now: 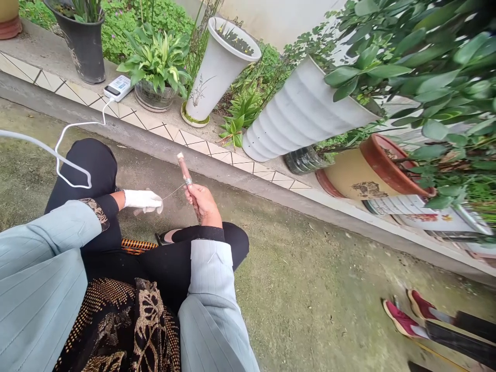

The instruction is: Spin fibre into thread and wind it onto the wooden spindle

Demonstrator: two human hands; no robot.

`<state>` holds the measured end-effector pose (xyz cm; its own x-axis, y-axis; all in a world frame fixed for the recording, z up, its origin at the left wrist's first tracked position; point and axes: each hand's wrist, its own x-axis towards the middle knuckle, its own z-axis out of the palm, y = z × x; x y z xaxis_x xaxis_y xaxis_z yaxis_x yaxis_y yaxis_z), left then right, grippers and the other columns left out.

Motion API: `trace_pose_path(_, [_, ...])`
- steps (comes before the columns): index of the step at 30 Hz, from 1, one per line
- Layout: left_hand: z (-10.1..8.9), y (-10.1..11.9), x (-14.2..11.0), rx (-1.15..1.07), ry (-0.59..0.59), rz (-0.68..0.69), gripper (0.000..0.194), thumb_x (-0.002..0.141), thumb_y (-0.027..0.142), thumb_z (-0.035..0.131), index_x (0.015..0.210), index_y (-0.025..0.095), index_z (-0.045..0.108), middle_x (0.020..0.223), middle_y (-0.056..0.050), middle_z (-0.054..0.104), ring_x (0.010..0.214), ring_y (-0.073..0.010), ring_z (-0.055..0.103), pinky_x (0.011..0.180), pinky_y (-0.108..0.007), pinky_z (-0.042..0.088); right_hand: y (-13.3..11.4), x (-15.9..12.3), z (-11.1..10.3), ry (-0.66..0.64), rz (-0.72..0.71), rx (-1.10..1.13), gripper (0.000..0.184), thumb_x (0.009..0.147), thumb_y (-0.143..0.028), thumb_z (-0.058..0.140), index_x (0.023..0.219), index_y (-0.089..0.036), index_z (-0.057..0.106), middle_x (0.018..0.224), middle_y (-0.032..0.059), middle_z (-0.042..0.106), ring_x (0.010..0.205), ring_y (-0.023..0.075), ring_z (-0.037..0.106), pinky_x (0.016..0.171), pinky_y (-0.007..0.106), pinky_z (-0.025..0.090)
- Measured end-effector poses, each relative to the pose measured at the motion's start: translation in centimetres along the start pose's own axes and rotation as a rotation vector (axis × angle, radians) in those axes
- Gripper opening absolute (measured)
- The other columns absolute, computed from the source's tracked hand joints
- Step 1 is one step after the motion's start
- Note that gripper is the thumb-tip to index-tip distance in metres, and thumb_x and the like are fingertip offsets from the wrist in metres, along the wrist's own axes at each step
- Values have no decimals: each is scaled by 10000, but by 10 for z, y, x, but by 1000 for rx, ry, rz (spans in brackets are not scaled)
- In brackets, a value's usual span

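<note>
My right hand [202,201], bare, is wrapped round a brownish stick [183,168] that points up and slightly left, with a pale upper end. Just above my fingers, several turns of thin silvery wire [188,181] circle the stick. From there a fine strand runs left and down to my left hand [144,199], which wears a white glove. Its fingers are closed on the strand's end. My hands are apart, over the ground between my knees. The lower part of the stick is mostly hidden by my right hand.
A low ledge [170,133] with tiles crosses ahead, bearing a black pot [83,44], a white tapered pot [217,67], a ribbed white pot [294,113] and a tan pot [372,170]. A white device [118,89] trails a white cable [77,124] past my left knee. Another person's red shoes [403,316] are at lower right.
</note>
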<state>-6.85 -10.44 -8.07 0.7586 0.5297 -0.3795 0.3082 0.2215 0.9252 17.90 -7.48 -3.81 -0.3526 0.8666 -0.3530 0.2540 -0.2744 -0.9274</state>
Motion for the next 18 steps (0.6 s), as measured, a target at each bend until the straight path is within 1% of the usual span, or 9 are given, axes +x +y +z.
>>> trace_pose_path(2, [1,3,-3,2,-98,-29,469,854,574,510,839,134,671,481,38,400,420,-83,339,417,-211,312,7,10,-2,137,102,-256,396,888,-470,457,1019,-134,622,763,45,593,588,106,478,557,225,386])
trace_pose_path(4, [0,8,-6,-2,-135,-21,453,851,564,519,787,141,668,458,39,382,401,-82,312,401,-216,291,11,19,-1,196,203,-626,381,920,-410,407,1073,-146,636,906,103,656,733,154,570,633,248,417])
trace_pose_path(6, [-3,13,-8,-20,-81,23,425,848,534,535,736,141,652,475,25,423,399,-77,320,400,-215,284,13,23,5,102,275,-936,376,923,-370,409,1126,-160,646,1069,147,663,899,209,605,709,277,426])
trace_pose_path(8, [-6,16,-10,-33,25,69,392,854,493,539,718,138,635,491,19,447,399,-70,332,400,-209,270,14,24,17,-81,328,-1067,331,885,-347,492,1078,-160,687,1067,154,676,904,229,619,716,290,424])
trace_pose_path(10, [-10,18,-11,-19,127,95,364,861,453,531,708,134,618,496,21,451,394,-61,331,398,-202,254,15,22,29,-317,378,-1030,240,812,-321,608,943,-161,731,862,102,701,734,185,615,658,271,420])
trace_pose_path(12, [-14,19,-11,8,217,95,337,858,416,525,692,132,599,503,21,454,394,-56,325,395,-196,250,14,17,37,-593,425,-866,201,758,-311,672,879,-162,734,646,19,637,563,118,533,588,244,402])
trace_pose_path(15, [-18,18,-8,33,379,77,313,855,383,507,680,135,581,492,30,428,397,-56,315,393,-190,253,6,5,35,-934,387,-499,287,735,-354,699,916,-131,705,565,-41,539,498,71,431,534,219,367])
trace_pose_path(17, [-20,16,-5,20,466,73,310,846,383,520,666,134,570,489,29,421,409,-59,324,396,-189,256,-1,-4,25,-935,250,-273,359,726,-403,710,939,-115,683,591,-41,531,511,63,417,518,212,347])
trace_pose_path(18, [-19,15,-4,2,484,79,312,843,388,529,665,135,566,491,29,422,417,-61,328,401,-190,263,-4,-7,19,-859,162,-158,386,735,-428,702,959,-115,674,613,-36,535,515,59,409,509,208,337])
